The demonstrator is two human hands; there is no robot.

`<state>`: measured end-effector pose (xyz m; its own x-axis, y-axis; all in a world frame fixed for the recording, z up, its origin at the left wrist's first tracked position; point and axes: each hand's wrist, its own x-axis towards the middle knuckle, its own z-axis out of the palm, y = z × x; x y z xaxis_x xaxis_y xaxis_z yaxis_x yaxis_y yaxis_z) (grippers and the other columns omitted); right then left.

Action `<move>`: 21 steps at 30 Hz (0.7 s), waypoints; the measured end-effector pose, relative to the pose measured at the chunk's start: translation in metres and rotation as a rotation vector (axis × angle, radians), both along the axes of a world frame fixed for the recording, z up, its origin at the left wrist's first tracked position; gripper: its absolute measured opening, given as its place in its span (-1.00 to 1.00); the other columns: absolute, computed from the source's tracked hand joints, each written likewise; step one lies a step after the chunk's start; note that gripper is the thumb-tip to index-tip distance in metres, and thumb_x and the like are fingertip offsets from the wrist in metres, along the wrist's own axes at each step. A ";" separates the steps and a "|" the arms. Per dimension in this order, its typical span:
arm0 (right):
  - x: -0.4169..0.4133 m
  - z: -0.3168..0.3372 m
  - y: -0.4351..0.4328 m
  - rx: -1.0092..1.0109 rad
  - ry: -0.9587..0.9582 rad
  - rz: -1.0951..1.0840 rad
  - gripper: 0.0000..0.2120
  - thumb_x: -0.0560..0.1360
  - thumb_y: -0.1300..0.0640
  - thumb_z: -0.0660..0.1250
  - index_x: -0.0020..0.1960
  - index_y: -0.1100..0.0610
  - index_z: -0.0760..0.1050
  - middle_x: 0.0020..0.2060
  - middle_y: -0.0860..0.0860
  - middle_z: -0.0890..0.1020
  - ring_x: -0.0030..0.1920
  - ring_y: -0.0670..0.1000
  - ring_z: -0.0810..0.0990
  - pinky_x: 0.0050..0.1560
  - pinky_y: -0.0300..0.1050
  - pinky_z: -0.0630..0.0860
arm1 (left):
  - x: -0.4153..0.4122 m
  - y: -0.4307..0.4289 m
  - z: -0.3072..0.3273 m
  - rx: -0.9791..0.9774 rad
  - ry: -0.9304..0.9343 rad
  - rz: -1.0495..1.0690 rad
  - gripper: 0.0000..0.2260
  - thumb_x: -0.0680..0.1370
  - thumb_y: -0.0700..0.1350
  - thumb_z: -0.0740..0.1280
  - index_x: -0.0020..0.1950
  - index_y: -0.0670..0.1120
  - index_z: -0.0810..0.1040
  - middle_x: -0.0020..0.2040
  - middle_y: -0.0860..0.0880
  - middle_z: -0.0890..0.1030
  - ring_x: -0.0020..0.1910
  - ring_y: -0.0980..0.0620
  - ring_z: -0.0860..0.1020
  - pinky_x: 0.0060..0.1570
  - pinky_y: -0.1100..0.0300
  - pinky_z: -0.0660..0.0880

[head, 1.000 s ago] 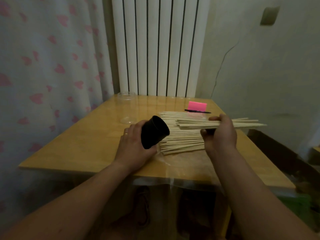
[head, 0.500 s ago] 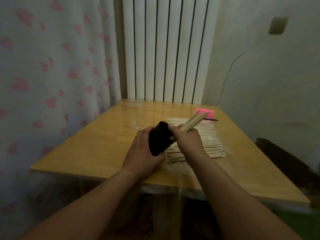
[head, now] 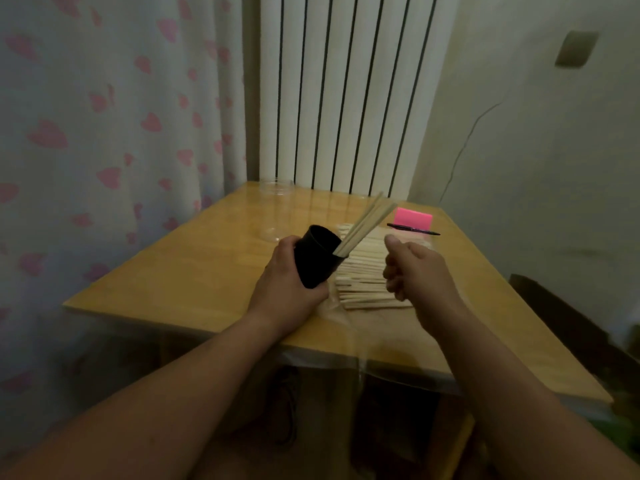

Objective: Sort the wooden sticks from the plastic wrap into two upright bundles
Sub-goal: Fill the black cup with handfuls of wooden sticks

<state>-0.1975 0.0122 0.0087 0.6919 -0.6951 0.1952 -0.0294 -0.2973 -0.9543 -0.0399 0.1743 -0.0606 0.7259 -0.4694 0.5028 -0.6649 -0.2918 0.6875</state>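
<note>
My left hand (head: 285,284) grips a black cup (head: 317,259), tilted with its mouth toward the upper right. A few wooden sticks (head: 365,225) lean out of the cup at a slant. Beside it on the right, a flat pile of wooden sticks (head: 367,277) lies on clear plastic wrap (head: 349,317) on the wooden table (head: 194,271). My right hand (head: 414,270) hovers over the right part of the pile, fingers curled loosely, thumb up, holding nothing.
A clear plastic jar (head: 275,211) stands at the table's far left corner. A pink block (head: 414,218) and a black pen (head: 414,229) lie behind the pile. A radiator (head: 346,95) and a curtain (head: 104,133) back the table; the wall is to the right.
My right hand carried a handful of sticks from the pile to the cup, slid them in and let go. It has now drawn back to the right, with nothing in it.
</note>
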 end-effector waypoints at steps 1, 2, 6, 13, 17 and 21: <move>-0.010 0.001 -0.004 -0.071 0.052 0.028 -0.59 0.69 -0.10 0.30 -0.07 0.24 0.61 -0.34 0.07 0.66 -0.40 0.00 0.58 -0.34 -0.06 0.48 | 0.001 0.000 0.000 -0.003 0.026 -0.005 -0.23 0.42 0.14 0.57 0.49 0.15 0.18 0.35 0.06 0.48 0.25 -0.02 0.54 0.15 -0.08 0.60; -0.019 0.000 -0.009 -0.150 0.125 0.068 -0.60 0.70 -0.07 0.28 -0.09 0.23 0.63 -0.32 0.06 0.70 -0.37 0.01 0.63 -0.30 -0.06 0.53 | 0.001 0.000 0.000 -0.011 0.049 -0.011 -0.23 0.42 0.14 0.57 0.48 0.15 0.18 0.34 0.05 0.49 0.24 -0.03 0.54 0.15 -0.10 0.60; -0.034 -0.019 -0.028 -0.604 0.498 0.156 -0.78 0.70 -0.01 0.29 0.13 0.02 0.70 -0.02 -0.10 0.73 0.02 -0.04 0.69 0.05 -0.07 0.59 | 0.003 -0.002 0.000 -0.027 0.057 -0.012 -0.19 0.41 0.11 0.57 0.54 0.12 0.21 0.40 0.06 0.47 0.32 0.00 0.50 0.26 -0.10 0.57; -0.008 -0.030 -0.044 -1.160 0.814 0.144 -0.56 0.65 -0.01 0.25 0.52 -0.06 0.43 0.43 0.02 0.50 0.38 0.12 0.48 0.37 0.13 0.47 | 0.005 -0.004 -0.001 -0.033 0.037 -0.011 -0.20 0.42 0.09 0.58 0.57 0.07 0.27 0.42 0.09 0.44 0.31 0.11 0.45 0.28 0.06 0.50; 0.013 -0.009 -0.040 -1.308 0.976 0.242 -0.56 0.61 -0.01 0.34 0.48 -0.11 0.44 0.33 0.01 0.52 0.29 0.10 0.52 0.23 0.10 0.55 | 0.004 -0.004 -0.001 -0.040 0.028 -0.007 -0.24 0.43 0.07 0.58 0.54 0.06 0.30 0.37 0.09 0.46 0.30 0.09 0.47 0.25 0.08 0.49; 0.029 0.002 -0.037 -1.327 1.062 0.256 -0.57 0.57 0.08 0.43 0.42 -0.03 0.48 0.27 0.06 0.50 0.14 0.12 0.60 0.07 0.00 0.60 | 0.005 -0.004 -0.002 -0.034 0.033 -0.003 -0.24 0.43 0.06 0.58 0.54 0.07 0.28 0.36 0.09 0.45 0.28 0.09 0.47 0.24 0.08 0.49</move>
